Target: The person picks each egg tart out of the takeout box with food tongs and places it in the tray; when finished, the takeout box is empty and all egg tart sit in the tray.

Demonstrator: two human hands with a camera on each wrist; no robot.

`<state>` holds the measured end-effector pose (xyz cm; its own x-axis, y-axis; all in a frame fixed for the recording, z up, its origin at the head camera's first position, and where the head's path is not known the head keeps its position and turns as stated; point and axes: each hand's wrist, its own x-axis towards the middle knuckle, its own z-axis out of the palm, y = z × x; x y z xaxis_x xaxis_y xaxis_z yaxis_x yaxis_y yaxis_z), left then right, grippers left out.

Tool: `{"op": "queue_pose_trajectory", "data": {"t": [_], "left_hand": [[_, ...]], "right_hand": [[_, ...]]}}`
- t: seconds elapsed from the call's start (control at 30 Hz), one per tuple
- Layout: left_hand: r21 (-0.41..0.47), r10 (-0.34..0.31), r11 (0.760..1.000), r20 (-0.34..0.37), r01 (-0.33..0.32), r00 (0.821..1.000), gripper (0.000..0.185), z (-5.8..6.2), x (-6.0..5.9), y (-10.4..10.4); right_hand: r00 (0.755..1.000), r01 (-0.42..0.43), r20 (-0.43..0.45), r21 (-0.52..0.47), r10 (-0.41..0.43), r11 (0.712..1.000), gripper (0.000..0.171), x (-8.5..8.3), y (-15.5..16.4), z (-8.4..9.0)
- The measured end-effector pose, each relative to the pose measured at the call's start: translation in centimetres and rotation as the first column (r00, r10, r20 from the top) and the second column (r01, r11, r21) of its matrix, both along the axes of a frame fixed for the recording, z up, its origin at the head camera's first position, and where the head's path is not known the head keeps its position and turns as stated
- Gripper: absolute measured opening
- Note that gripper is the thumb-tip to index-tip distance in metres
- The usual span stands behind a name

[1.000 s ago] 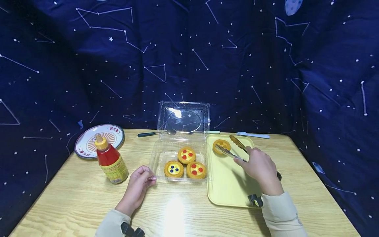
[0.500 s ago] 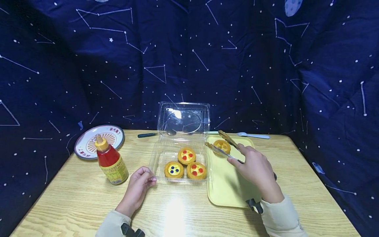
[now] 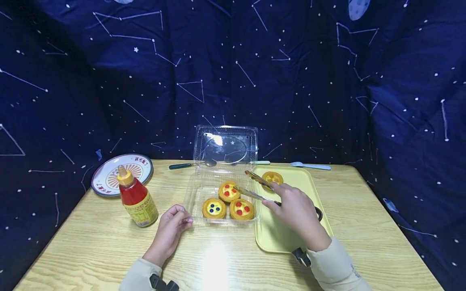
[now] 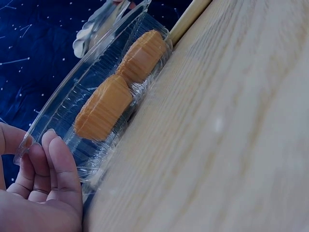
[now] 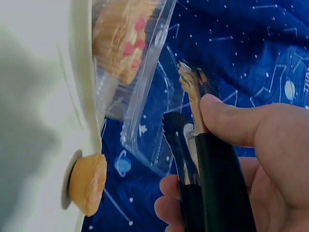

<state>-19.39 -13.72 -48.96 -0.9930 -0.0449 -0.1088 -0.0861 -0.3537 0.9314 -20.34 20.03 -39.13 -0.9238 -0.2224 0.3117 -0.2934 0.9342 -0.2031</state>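
Note:
A clear plastic box [image 3: 196, 190] with its lid [image 3: 225, 143] up holds three tarts: a red-dotted one [image 3: 229, 190] at the back, a blue-dotted one [image 3: 213, 207] and another red-dotted one [image 3: 241, 209] in front. My left hand [image 3: 180, 218] grips the box's front-left corner [image 4: 29, 145] with curled fingers. My right hand [image 3: 287, 202] holds metal tongs [image 3: 255, 195] by their black handles [image 5: 217, 193]. The tongs' arms are spread, with the tips over the box's right side near the back tart. A plain tart [image 3: 272, 177] lies on the yellow tray [image 3: 280, 230].
A red sauce bottle [image 3: 136, 198] stands left of the box, with a patterned plate [image 3: 109, 178] behind it. A spoon [image 3: 189, 164] and a fork [image 3: 311, 165] lie along the wooden table's [image 3: 218, 258] far edge. Dark starry cloth hangs behind.
My right hand has carried the empty tongs left, from the plain tart on the tray to over the box. The left hand and all tarts have stayed put.

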Motion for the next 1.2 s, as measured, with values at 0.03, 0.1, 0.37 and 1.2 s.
{"op": "queue_pose_trajectory", "data": {"t": [0.03,0.1,0.37,1.2], "left_hand": [[0.000,0.000,1.000,0.000,0.000,1.000,0.011,0.0,0.0,0.0],[0.003,0.002,1.000,-0.002,-0.002,1.000,0.011,0.0,-0.1,0.0],[0.002,-0.002,1.000,-0.006,0.002,1.000,0.011,0.1,-0.2,0.2],[0.011,0.000,1.000,0.004,0.000,1.000,0.011,-0.1,-0.1,0.0]], "right_hand": [[1.000,-0.007,0.000,0.006,0.007,1.000,0.062,-0.1,-0.2,0.0],[1.000,-0.024,0.007,0.022,0.024,0.999,0.063,-0.3,-0.6,0.0],[0.996,-0.050,0.074,0.064,0.045,0.997,0.061,-0.9,-1.8,-0.1],[0.982,-0.072,0.183,0.169,0.041,0.983,0.057,-2.2,-4.8,-0.5]]}}
